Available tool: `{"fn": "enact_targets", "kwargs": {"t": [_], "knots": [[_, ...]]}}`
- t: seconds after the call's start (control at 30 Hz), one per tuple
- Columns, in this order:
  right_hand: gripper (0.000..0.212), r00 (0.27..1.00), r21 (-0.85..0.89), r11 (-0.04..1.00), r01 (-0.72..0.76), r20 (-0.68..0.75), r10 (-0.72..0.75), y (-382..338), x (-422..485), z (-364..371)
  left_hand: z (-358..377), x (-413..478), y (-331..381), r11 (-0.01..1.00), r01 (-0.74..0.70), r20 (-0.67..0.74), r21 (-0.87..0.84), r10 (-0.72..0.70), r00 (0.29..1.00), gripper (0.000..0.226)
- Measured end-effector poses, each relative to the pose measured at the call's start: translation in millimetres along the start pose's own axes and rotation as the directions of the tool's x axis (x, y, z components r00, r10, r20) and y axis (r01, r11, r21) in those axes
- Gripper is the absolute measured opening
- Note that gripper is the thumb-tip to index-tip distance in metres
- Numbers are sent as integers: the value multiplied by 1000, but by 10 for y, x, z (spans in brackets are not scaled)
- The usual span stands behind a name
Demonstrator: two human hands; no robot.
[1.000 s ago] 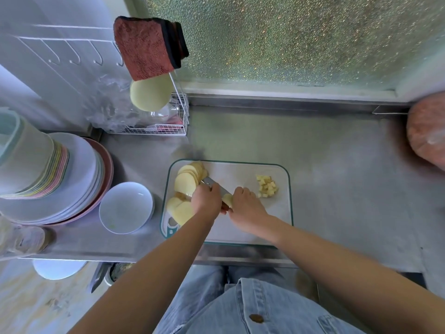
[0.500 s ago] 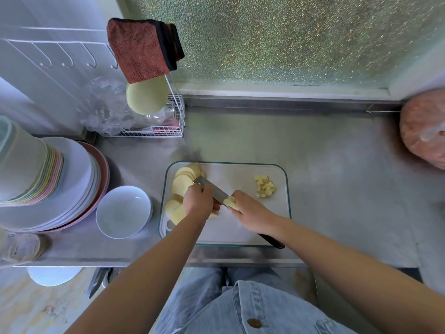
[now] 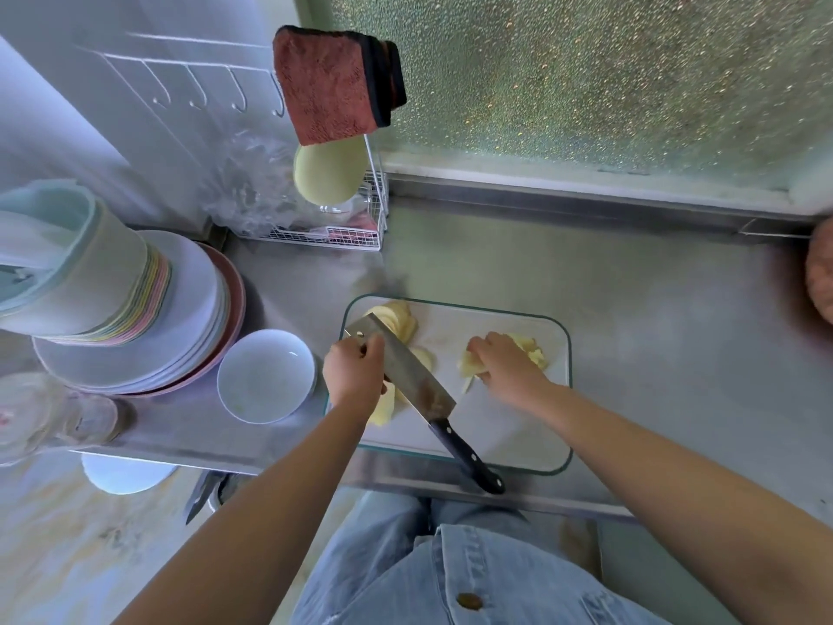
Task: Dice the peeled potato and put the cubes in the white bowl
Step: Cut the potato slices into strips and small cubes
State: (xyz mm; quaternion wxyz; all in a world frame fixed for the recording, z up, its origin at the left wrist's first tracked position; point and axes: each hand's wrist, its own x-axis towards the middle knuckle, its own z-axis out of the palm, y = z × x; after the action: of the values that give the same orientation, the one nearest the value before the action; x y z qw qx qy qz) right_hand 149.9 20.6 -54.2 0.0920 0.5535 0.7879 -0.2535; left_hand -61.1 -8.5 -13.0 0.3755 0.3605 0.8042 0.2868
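A glass cutting board point(image 3: 518, 426) lies on the steel counter. Round potato slices point(image 3: 399, 320) sit at its far left corner, and more slices point(image 3: 383, 410) show under my left wrist. My left hand point(image 3: 354, 374) grips the spine of the cleaver point(image 3: 414, 376) near its tip. The blade slants across the board and its black handle sticks out free over the near edge. My right hand point(image 3: 505, 367) curls over cut potato pieces point(image 3: 469, 367) beside the pile of cubes point(image 3: 534, 349). The white bowl point(image 3: 266, 376) stands left of the board with nothing visible in it.
A stack of plates and bowls point(image 3: 135, 318) fills the left of the counter, with a glass point(image 3: 54, 412) in front. A wire rack point(image 3: 351, 227) with a red cloth and a sponge stands behind the board. A pink bag point(image 3: 820, 277) sits at the right edge.
My right hand has let go of the cleaver's handle and carried potato pieces right to the cube pile. My left hand has taken the blade by its spine.
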Motion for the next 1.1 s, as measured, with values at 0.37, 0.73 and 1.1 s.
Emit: {"fn": "enact_targets", "kwargs": {"t": [0.37,0.73,1.1], "knots": [[46,978,161,985,63,-209,-29,80,24,-101,-22,32,-82,992,63,-26,-113,-66,997,40],[8,978,193,978,-83,-171,117,3,-132,167,26,27,-94,990,80,-28,-117,-84,996,37],[29,909,304,929,-210,-290,300,280,-268,-87,247,24,55,992,66,33,-103,-63,997,41]]}}
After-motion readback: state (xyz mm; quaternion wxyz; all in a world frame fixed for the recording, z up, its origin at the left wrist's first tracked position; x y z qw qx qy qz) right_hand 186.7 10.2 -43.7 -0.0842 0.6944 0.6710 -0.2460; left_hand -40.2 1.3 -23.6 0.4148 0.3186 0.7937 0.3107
